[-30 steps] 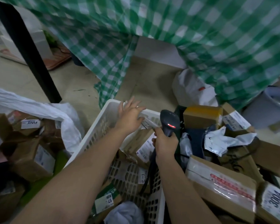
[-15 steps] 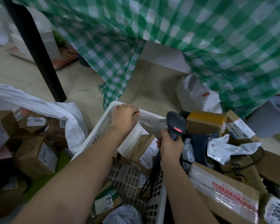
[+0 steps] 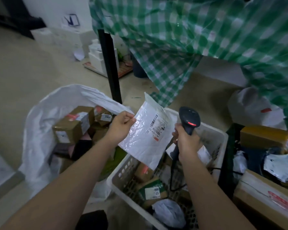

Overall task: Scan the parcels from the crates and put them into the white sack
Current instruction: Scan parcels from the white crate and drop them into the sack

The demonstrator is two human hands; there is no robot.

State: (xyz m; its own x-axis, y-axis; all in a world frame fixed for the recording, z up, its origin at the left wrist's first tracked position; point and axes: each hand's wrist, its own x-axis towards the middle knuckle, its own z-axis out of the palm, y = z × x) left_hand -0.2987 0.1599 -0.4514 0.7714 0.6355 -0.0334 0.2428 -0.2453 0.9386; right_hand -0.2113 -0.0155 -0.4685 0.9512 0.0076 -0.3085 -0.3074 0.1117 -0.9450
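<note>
The left hand [image 3: 120, 126] is pinching a white mailer [image 3: 148, 130] by its left edge, holding it above the crate [image 3: 211, 131], label up. The right hand [image 3: 188, 144], fingers curled round the handle, is aiming the scanner [image 3: 189, 120] at it. Scanning looks to be under way; next, the mailer likely needs swinging left into the sack [image 3: 40, 130].

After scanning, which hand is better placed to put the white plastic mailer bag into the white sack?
The left hand. It already pinches the white plastic mailer bag and is next to the open white sack on the left. The right hand grips the black handheld scanner over the white plastic crate.
</note>
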